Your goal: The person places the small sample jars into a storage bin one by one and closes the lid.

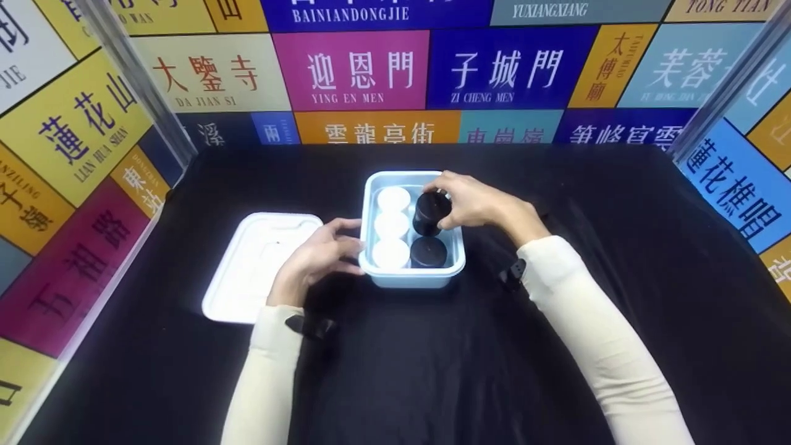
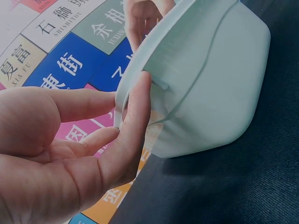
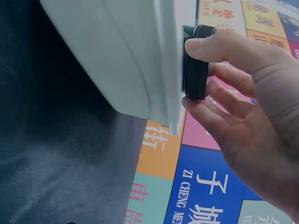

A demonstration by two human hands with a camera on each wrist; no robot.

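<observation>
A pale blue-green plastic box (image 1: 413, 280) stands on the black cloth. Three round white-topped containers (image 1: 392, 225) fill its left side in a row. On the right side, a black-lidded jar (image 1: 428, 252) sits at the near end. My right hand (image 1: 473, 201) grips a second black-lidded jar (image 1: 427, 216) by its lid, higher than the jar beside it; the right wrist view shows the black lid (image 3: 197, 63) between thumb and fingers above the rim. At the box's left rim, my left hand (image 1: 321, 250) holds the edge, thumb at the rim and a finger (image 2: 139, 105) beneath it.
A white rectangular lid (image 1: 238, 278) lies on the black cloth (image 1: 395, 371) left of the box, partly behind my left hand. Colourful panels with Chinese lettering (image 1: 352, 68) stand along the back and both sides.
</observation>
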